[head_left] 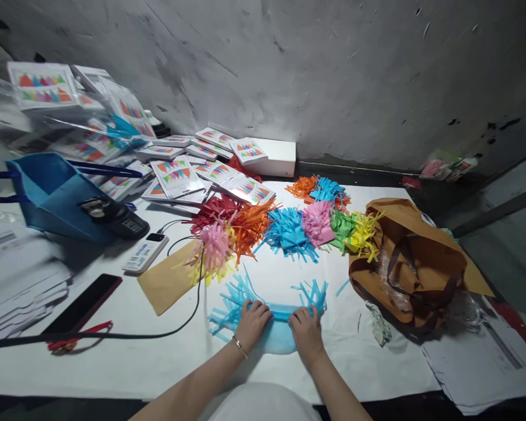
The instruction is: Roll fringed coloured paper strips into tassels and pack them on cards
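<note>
A light-blue tissue paper tassel [275, 339] with fringed ends lies spread on the white table in front of me. Its middle is folded or rolled into a band between my hands, with a smooth flap toward my body. My left hand [255, 323], a bracelet on its wrist, has its fingers bent over the left end of the band. My right hand [305, 330] grips the right end in the same way. Both thumbs are mostly hidden. Fringe strands fan out beyond both hands, more of them on the left.
Behind the tassel lie bunches of coloured fringe, among them a blue bunch [291, 233] and a red bunch [219, 210]. A brown bag [403, 263] stands right, a blue bag [61, 199] left. Packaged cards [175, 175], a phone [85, 301] and a black cable [175, 331] are also leftward.
</note>
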`<state>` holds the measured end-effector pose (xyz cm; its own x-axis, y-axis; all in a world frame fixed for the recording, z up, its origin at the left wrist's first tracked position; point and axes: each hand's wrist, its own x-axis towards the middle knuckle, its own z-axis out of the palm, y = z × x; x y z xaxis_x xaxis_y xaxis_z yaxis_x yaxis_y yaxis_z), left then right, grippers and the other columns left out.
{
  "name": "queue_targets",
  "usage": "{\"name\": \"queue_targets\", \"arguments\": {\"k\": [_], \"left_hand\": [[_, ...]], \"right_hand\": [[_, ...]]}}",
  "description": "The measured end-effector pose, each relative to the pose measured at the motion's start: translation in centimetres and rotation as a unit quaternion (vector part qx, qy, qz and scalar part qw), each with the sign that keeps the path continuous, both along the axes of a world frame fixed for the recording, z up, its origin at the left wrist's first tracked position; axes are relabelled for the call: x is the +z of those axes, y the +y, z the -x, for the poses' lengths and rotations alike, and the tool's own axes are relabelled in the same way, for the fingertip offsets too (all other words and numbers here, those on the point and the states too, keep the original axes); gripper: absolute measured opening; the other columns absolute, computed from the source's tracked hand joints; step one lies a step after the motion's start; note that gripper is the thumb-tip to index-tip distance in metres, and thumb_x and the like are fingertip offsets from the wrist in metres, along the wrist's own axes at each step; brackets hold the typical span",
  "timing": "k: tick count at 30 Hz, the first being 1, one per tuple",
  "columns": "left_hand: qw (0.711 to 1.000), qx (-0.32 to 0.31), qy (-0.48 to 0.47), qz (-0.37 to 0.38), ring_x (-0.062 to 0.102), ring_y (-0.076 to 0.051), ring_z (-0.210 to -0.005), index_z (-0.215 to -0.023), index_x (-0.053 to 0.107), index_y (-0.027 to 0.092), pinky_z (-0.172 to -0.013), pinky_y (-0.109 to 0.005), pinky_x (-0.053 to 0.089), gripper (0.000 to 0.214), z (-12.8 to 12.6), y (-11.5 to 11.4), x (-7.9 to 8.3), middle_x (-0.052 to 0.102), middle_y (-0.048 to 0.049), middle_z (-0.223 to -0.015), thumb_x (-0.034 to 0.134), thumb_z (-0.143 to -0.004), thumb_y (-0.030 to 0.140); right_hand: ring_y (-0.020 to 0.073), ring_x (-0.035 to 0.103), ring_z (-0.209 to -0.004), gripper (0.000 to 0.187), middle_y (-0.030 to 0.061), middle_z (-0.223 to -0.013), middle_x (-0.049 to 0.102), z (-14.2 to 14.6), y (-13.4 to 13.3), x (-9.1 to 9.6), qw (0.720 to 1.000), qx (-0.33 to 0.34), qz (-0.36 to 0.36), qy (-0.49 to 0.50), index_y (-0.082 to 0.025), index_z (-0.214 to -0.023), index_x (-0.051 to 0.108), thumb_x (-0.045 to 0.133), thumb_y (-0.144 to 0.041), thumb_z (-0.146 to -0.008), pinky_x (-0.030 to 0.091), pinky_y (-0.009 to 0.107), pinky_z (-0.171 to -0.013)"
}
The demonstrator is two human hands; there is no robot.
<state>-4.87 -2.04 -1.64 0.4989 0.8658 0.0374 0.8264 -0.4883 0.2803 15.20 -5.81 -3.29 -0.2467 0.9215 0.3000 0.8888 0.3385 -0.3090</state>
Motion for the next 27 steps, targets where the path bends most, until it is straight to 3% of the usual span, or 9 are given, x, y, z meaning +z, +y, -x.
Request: {"name": "queue_targets", "arguments": {"k": [6, 9, 12, 16, 21, 27], "left_hand": [[0.998, 0.057, 0.035, 0.016, 0.052, -0.025, -0.093, -0.083, 0.065, 0.02, -0.086, -0.046, 0.029, 0.021, -1.7, 0.8, 1.0, 0.065, -0.0067, -0.089, 0.047, -0.091, 0.025], [0.995, 0.088, 0.052, 0.022, 0.052, -0.027, -0.091, -0.081, 0.065, 0.017, -0.082, -0.047, 0.03, 0.019, -2.4, 1.4, 0.9, 0.064, -0.0098, -0.091, 0.049, -0.088, 0.024], [0.994, 0.087, 0.056, 0.027, 0.053, -0.027, -0.09, -0.083, 0.065, 0.018, -0.081, -0.047, 0.03, 0.017, -2.7, 1.7, 0.8, 0.063, -0.0091, -0.093, 0.049, -0.087, 0.02], [0.999, 0.012, 0.044, 0.026, 0.052, -0.024, -0.092, -0.084, 0.065, 0.022, -0.086, -0.046, 0.03, 0.016, -2.1, 1.6, 0.9, 0.063, -0.0052, -0.093, 0.05, -0.087, 0.015], [0.997, -0.079, 0.02, 0.016, 0.049, -0.022, -0.098, -0.09, 0.065, 0.026, -0.101, -0.048, 0.02, 0.014, -1.0, 1.4, 0.9, 0.063, -0.0021, -0.094, 0.053, -0.088, 0.018], [0.997, -0.079, -0.001, 0.013, 0.051, -0.021, -0.094, -0.087, 0.063, 0.023, -0.095, -0.045, 0.026, 0.011, -1.0, 2.2, 0.3, 0.064, -0.0021, -0.092, 0.054, -0.088, 0.018]], "right_hand": [[0.0251, 0.055, -0.092, 0.015, 0.0057, -0.086, 0.062, 0.8, 0.5, 1.6, 0.992, -0.126, 0.03, -0.013, -0.022, -0.078, 0.061, 0.052, -0.014, -0.088, 0.027, 0.054, -0.1], [0.0297, 0.053, -0.096, 0.016, 0.01, -0.09, 0.063, 1.5, 0.9, 1.8, 0.987, -0.156, 0.025, -0.022, -0.02, -0.083, 0.063, 0.051, -0.01, -0.086, 0.024, 0.059, -0.098], [0.0267, 0.054, -0.099, 0.02, 0.0065, -0.095, 0.064, 2.0, 1.1, 1.5, 0.993, -0.117, 0.021, -0.024, -0.024, -0.087, 0.063, 0.051, -0.009, -0.086, 0.023, 0.056, -0.102], [0.021, 0.055, -0.091, 0.018, -0.0004, -0.086, 0.064, 2.2, 1.0, 1.1, 0.999, -0.015, 0.027, -0.021, -0.028, -0.08, 0.062, 0.052, -0.016, -0.089, 0.029, 0.044, -0.101], [0.0225, 0.056, -0.09, 0.013, 0.0014, -0.086, 0.063, 2.3, 1.1, 1.1, 0.999, -0.011, 0.031, -0.015, -0.026, -0.082, 0.061, 0.054, -0.021, -0.091, 0.029, 0.047, -0.099], [0.0232, 0.056, -0.089, 0.009, 0.0035, -0.087, 0.063, 3.1, 1.8, 0.9, 1.0, 0.001, 0.022, -0.021, -0.026, -0.085, 0.061, 0.056, -0.02, -0.089, 0.029, 0.046, -0.098]]}}
